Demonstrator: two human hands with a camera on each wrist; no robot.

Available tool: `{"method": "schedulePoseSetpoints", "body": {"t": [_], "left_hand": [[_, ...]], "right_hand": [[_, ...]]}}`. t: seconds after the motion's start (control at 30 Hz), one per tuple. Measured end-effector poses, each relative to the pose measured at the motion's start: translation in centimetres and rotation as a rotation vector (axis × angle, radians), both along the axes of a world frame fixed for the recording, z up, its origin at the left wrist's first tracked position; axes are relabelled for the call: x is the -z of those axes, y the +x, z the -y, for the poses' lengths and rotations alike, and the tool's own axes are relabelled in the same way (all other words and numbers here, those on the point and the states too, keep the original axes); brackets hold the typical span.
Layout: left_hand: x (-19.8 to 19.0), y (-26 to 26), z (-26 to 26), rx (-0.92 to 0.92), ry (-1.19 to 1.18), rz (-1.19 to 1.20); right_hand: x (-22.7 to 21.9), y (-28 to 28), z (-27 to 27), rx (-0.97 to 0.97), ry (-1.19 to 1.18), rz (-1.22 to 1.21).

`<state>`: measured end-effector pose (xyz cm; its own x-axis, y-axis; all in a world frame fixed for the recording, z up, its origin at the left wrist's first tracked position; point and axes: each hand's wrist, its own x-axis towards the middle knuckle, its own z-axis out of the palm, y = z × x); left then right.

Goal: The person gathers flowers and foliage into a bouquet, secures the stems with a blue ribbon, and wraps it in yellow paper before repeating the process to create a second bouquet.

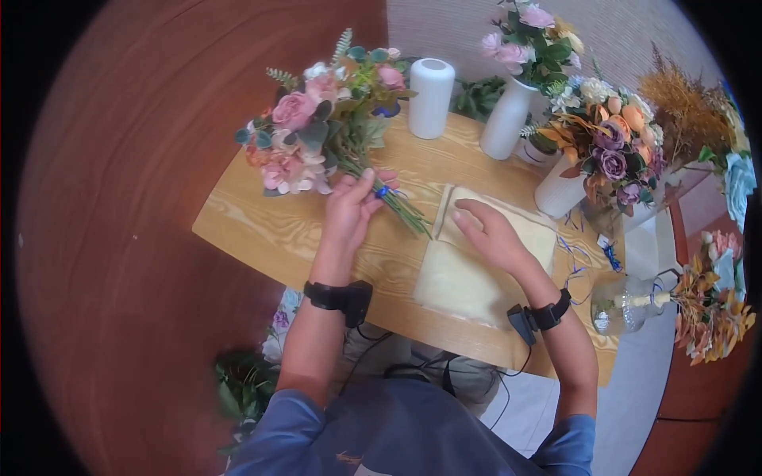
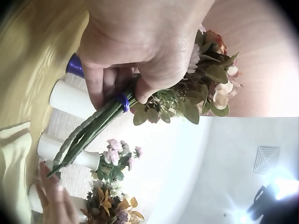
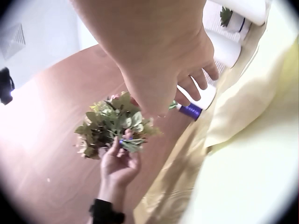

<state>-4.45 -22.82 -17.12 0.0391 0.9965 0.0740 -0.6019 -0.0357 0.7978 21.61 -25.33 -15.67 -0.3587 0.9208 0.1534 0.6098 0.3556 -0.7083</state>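
Note:
My left hand (image 1: 349,208) grips the stems of a bouquet (image 1: 305,131) of pink and white flowers with green leaves, raised over the table's left part. A blue ribbon (image 1: 382,192) is tied round the stems beside the fingers; in the left wrist view the ribbon (image 2: 124,103) sits just below the thumb, with bare green stems (image 2: 86,135) running out past it. My right hand (image 1: 496,238) hovers over pale yellow wrapping sheets (image 1: 460,278), its fingers extended and holding nothing. The right wrist view shows those fingers spread, apart from the bouquet (image 3: 112,121).
A white vase (image 1: 432,99) stands at the back of the wooden table (image 1: 278,230). Vases with flowers (image 1: 611,151) line the back right. Blue ribbon pieces (image 1: 609,252) and a glass jar (image 1: 623,305) are at the right. A purple-blue spool (image 3: 190,111) shows in the right wrist view.

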Motion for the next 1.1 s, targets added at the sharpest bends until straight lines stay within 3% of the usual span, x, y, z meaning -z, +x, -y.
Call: {"method": "schedulePoseSetpoints", "body": {"t": [0.1, 0.27, 0.37, 0.43, 0.67, 0.73, 0.83, 1.1], "left_hand": [[0.3, 1.0, -0.1, 0.008, 0.013, 0.027], [-0.3, 2.1, 0.3, 0.026, 0.013, 0.019], [-0.3, 1.8, 0.4, 0.028, 0.016, 0.014], [-0.1, 1.5, 0.4, 0.03, 0.017, 0.014], [0.3, 0.6, 0.5, 0.149, 0.006, -0.087], [0.3, 0.7, 0.6, 0.184, 0.008, -0.083], [0.3, 0.9, 0.9, 0.254, 0.066, 0.035], [1.1, 0.7, 0.4, 0.241, 0.062, -0.002]], "right_hand": [[-0.5, -3.3, -0.3, -0.074, -0.04, -0.205], [-2.6, -6.5, 0.1, -0.16, -0.02, -0.11], [-1.8, -7.0, 0.1, -0.222, -0.19, -0.245], [-1.8, -7.3, 0.5, -0.179, -0.39, -0.586], [-1.5, -6.3, -0.9, -0.077, -0.311, -0.407], [-1.5, -6.4, -0.8, -0.032, -0.363, -0.637], [-1.6, -6.5, -0.8, -0.012, -0.38, -0.688], [-1.5, -6.2, -0.9, 0.073, -0.395, -0.618]]}}
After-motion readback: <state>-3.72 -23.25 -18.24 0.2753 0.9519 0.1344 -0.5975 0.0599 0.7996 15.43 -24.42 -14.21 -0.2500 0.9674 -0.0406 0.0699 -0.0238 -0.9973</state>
